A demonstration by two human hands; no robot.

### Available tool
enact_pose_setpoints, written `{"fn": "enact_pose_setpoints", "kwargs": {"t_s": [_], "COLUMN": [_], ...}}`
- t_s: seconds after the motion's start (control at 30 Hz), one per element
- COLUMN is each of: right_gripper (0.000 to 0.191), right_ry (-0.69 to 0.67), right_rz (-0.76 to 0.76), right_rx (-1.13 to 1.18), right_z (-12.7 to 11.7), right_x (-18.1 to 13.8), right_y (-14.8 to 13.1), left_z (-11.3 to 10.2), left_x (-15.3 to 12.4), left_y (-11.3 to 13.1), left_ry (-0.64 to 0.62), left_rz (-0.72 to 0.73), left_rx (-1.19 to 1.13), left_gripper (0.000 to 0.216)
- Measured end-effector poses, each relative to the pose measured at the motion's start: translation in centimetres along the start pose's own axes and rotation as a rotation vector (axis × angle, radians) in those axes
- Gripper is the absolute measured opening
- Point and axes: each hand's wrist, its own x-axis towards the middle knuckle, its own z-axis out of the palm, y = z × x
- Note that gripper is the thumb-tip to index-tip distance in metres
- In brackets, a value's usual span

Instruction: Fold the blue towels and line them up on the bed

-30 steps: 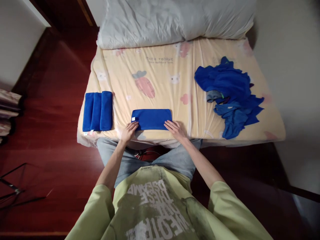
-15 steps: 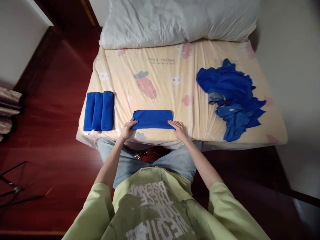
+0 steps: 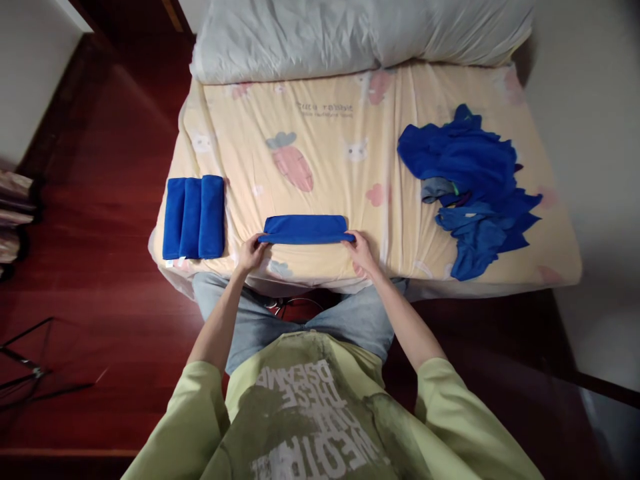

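- Blue cloth (image 3: 305,224): on the bed (image 3: 330,173), near its front edge, directly before the person; lies lengthwise left to right, near side turned up in a narrow band.
- Left hand (image 3: 251,255): pinching the cloth's near left corner, fingers curled in.
- Right hand (image 3: 360,253): same grasp, near right corner; cloth spans between both hands.
- Three folded blue cloths (image 3: 194,219): left of left hand, side by side and touching, long sides running away from person; small white tags at near ends.
- Loose heap of cloths (image 3: 475,190): right side of bed, well apart from right hand; crumpled, mostly blue, one grey patch (image 3: 435,190) at its left.
- Grey quilt (image 3: 350,37): across far end of bed.
- Sheet print: carrots, rabbit faces, lettering.
- Black stand legs (image 3: 35,370): on red floor (image 3: 110,287), lower left.
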Motion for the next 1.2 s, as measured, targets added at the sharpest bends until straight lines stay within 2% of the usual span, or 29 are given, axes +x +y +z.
{"fn": "enact_pose_setpoints", "kwargs": {"t_s": [0.17,0.33,0.53,0.73,0.9,1.03,1.2], "right_gripper": [0.037,0.037,0.048,0.056,0.057,0.062,0.064], "right_ry": [0.052,0.070,0.108,0.123,0.132,0.192,0.231], "right_rz": [0.057,0.077,0.086,0.105,0.136,0.131,0.129], "right_rx": [-0.029,-0.104,-0.204,-0.244,-0.294,-0.294,-0.294], "right_z": [0.2,0.4,0.6,0.7,1.0,1.5,2.0], "right_x": [0.9,2.0,3.1,3.4,3.9,4.2,4.2], "right_y": [-0.6,-0.6,-0.6,-0.7,-0.4,0.1,0.4], "left_z": [0.1,0.1,0.2,0.6,0.8,1.1,2.1], "left_x": [1.1,2.4,4.2,5.6,6.1,6.3,6.1], "left_y": [0.1,0.8,1.6,1.6,1.8,1.9,1.8], "left_ry": [0.041,0.046,0.033,0.041,0.072,0.071,0.174], "left_rz": [-0.080,-0.110,-0.206,-0.254,-0.315,-0.351,-0.315], "left_rx": [0.141,0.169,0.297,0.307,0.337,0.380,0.410], "left_gripper": [0.031,0.023,0.025,0.023,0.024,0.028,0.029]}}
